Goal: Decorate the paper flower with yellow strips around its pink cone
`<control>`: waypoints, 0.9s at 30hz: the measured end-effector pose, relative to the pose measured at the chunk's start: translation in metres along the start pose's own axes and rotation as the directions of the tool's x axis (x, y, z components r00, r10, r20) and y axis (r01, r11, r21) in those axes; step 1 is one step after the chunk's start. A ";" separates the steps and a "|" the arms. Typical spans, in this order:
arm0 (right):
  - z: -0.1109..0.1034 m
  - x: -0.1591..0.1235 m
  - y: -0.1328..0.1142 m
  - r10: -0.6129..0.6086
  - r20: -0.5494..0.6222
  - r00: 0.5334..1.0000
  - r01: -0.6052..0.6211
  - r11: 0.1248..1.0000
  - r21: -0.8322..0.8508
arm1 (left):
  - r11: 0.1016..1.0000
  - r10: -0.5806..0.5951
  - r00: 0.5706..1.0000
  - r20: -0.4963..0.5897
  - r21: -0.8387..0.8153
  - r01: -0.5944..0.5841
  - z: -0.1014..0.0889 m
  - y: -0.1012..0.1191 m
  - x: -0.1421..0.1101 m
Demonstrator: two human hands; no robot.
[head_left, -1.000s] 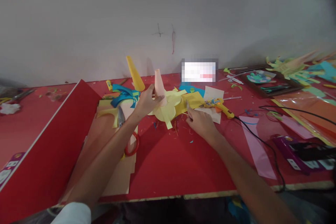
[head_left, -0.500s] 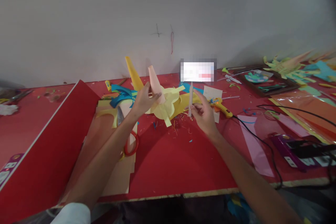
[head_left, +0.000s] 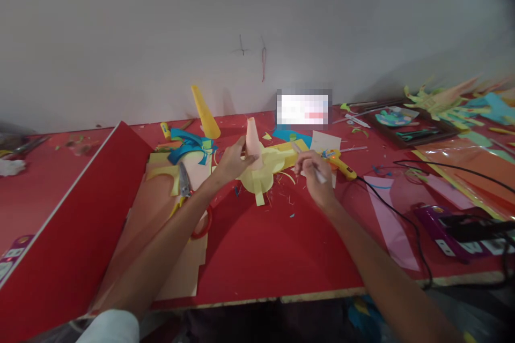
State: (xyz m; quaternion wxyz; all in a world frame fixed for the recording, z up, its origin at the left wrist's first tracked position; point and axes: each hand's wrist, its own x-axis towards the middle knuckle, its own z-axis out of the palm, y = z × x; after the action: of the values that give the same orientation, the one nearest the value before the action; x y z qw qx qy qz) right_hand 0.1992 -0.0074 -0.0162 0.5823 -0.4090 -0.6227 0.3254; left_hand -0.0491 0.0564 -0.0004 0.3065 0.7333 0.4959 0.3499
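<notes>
A pale peach paper cone (head_left: 253, 142) stands upright on a pale yellow flower-shaped paper piece (head_left: 259, 179) with strips reaching outward. My left hand (head_left: 233, 163) is closed around the cone's lower left side. In my right hand (head_left: 316, 174), to the right of the yellow flower shape, is a whitish pen-like stick (head_left: 321, 176); it slants, with its upper end toward the cone. The fingers are curled round it and hide its middle. Behind lies a flat yellow paper piece (head_left: 295, 148). A taller yellow paper cone (head_left: 206, 115) stands back left.
Scissors (head_left: 184, 181) with red-and-yellow handles lie under my left forearm on card sheets (head_left: 177, 278). A yellow glue gun (head_left: 341, 165) with a black cord rests just right of my right hand. A red board (head_left: 80, 225) stands at left; a pixelated screen (head_left: 303, 110) leans at the wall.
My left hand has shifted right and down with the peach cone and yellow flower shape, clear of the tall yellow cone. My right hand has tilted the stick from upright to slanting.
</notes>
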 end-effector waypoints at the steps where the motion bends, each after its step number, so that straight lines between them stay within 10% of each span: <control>1: -0.002 0.002 0.001 0.026 0.012 1.000 -0.026 0.999 0.025 | 0.999 0.005 1.000 0.000 0.036 -0.005 0.001 0.001 -0.001; 15: 0.012 0.011 0.030 0.179 0.122 0.976 -0.154 0.969 -0.193 | 0.971 -0.002 0.987 -0.159 0.235 0.039 -0.015 0.002 0.001; 20: 0.017 0.016 0.037 0.187 0.211 0.959 -0.113 0.940 -0.322 | 0.930 0.273 0.809 -0.520 0.358 -0.083 -0.018 0.031 -0.016; 24: 0.017 0.018 0.037 0.178 0.213 0.961 -0.102 0.940 -0.325 | 0.802 0.234 0.972 0.009 0.564 -0.198 -0.009 0.055 -0.028; 27: 0.016 0.017 0.035 0.176 0.201 0.964 -0.103 0.940 -0.326 | 0.626 0.060 0.912 0.405 0.697 -0.351 0.005 0.058 -0.032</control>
State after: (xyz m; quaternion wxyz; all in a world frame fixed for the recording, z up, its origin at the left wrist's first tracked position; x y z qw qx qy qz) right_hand 0.1879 0.0252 -0.0413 0.4104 -0.4994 -0.6981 0.3079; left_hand -0.0232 0.0074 0.0365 0.0114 0.8949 0.4459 0.0108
